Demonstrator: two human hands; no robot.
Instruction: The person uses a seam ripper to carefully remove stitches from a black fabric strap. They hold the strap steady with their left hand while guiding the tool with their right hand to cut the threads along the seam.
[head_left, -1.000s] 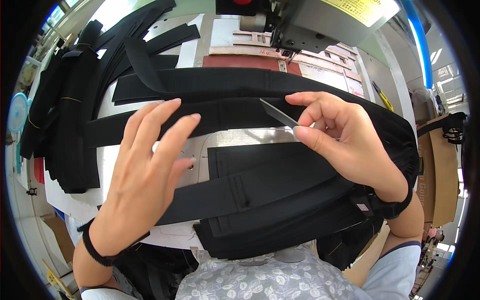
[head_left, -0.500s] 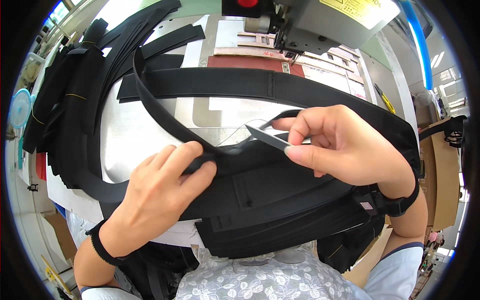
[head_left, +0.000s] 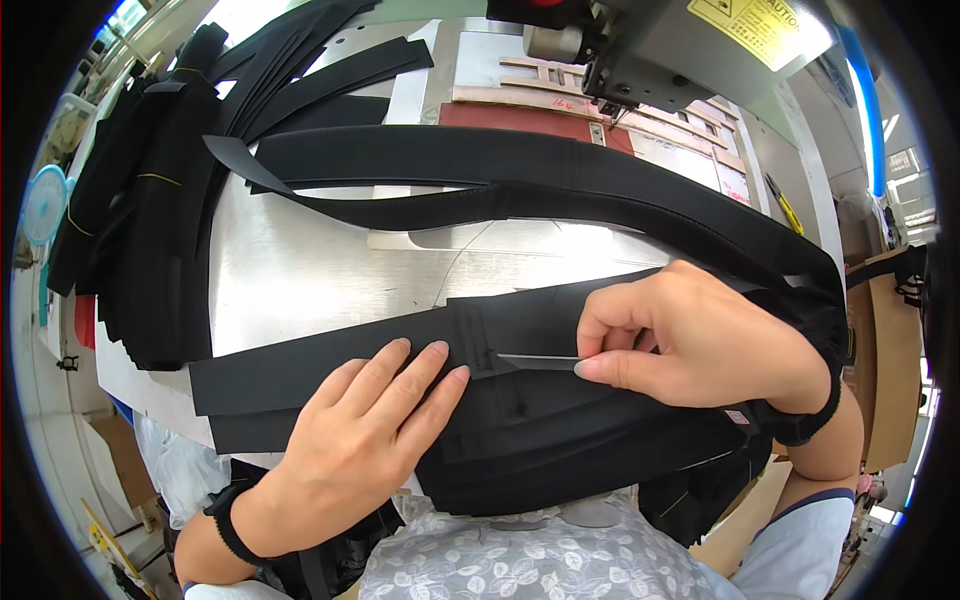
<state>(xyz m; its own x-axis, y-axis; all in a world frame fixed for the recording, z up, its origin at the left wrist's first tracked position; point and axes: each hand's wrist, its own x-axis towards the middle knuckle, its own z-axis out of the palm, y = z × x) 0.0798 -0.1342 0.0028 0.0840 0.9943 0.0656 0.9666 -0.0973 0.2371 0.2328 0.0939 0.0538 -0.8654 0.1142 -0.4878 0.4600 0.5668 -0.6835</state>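
A wide black fabric strap panel [head_left: 330, 375] with stitched seams is laid flat across the lower middle of the frame, on the shiny metal sewing table [head_left: 300, 270]. It's pinned down by the left hand [head_left: 365, 430], fingers stretched out and kept close together, tips resting right by a seam in the panel. A thin silvery blade-like tool [head_left: 535, 360] is pinched between thumb and forefinger of the right hand [head_left: 700, 345] at centre right, its tip laid against that same seam, just beside the left fingertips. A long black padded strap [head_left: 520, 185] is curved across the upper middle. A stack of black webbing strips [head_left: 150, 200] is piled at the upper left, and a grey sewing machine head [head_left: 680, 40] is seen at the top right.
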